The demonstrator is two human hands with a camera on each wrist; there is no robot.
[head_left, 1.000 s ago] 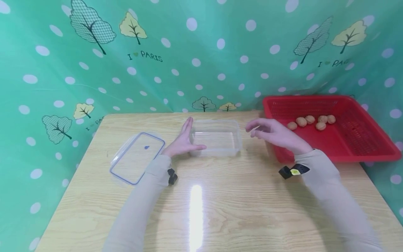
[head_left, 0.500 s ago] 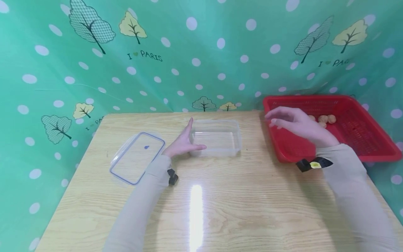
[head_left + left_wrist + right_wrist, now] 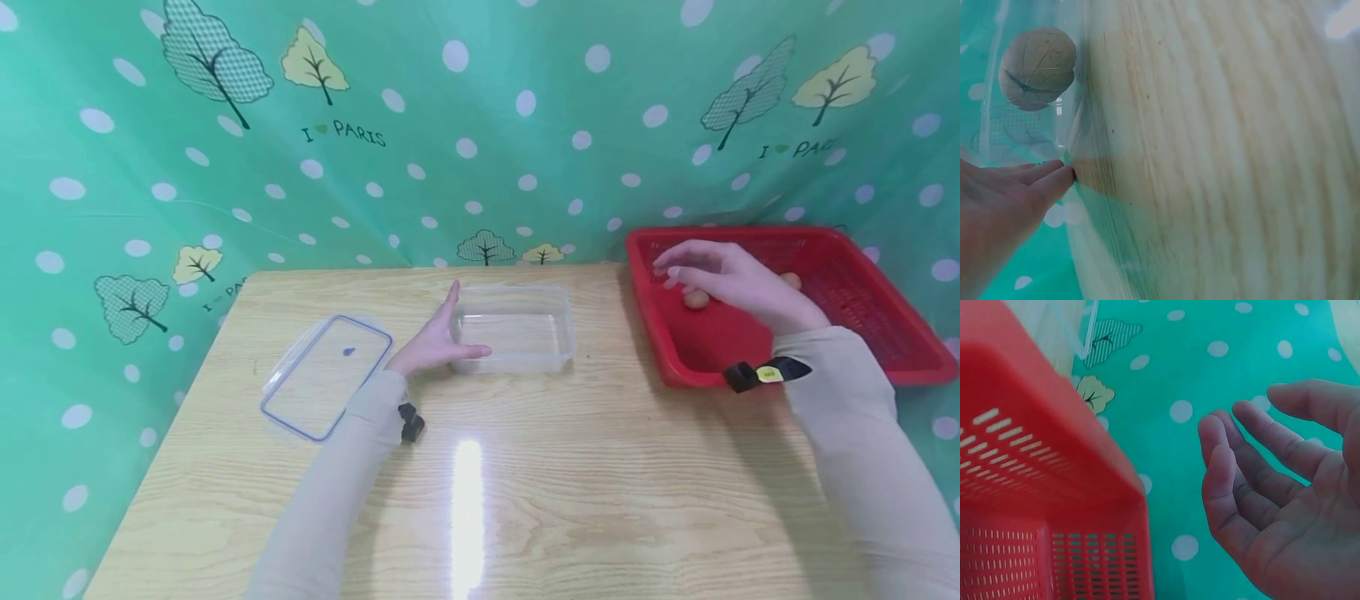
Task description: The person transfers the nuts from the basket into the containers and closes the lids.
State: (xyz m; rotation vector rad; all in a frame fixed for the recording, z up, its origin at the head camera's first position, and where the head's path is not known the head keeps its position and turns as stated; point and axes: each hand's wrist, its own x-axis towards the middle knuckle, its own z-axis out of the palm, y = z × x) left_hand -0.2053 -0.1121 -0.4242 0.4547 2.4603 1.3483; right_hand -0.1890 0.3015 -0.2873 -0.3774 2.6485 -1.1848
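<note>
My left hand rests against the left end of a clear plastic food container, thumb spread along the near side and straight fingers toward the far side. In the left wrist view, a walnut shows large against the see-through plastic beyond the fingertips. Over the left part of a red plastic basket hovers my right hand, fingers loosely bent with nothing in them. Below its fingertips lies a walnut in the basket; another walnut shows behind the hand, which hides the others.
A clear lid with a blue seal lies on the wooden table, left of the container and partly behind the left forearm. Behind the table hangs a green dotted curtain. The basket stands at the table's right edge.
My right hand has moved right from beside the container to over the basket, covering most of the walnuts. The left hand and the container have stayed in place.
</note>
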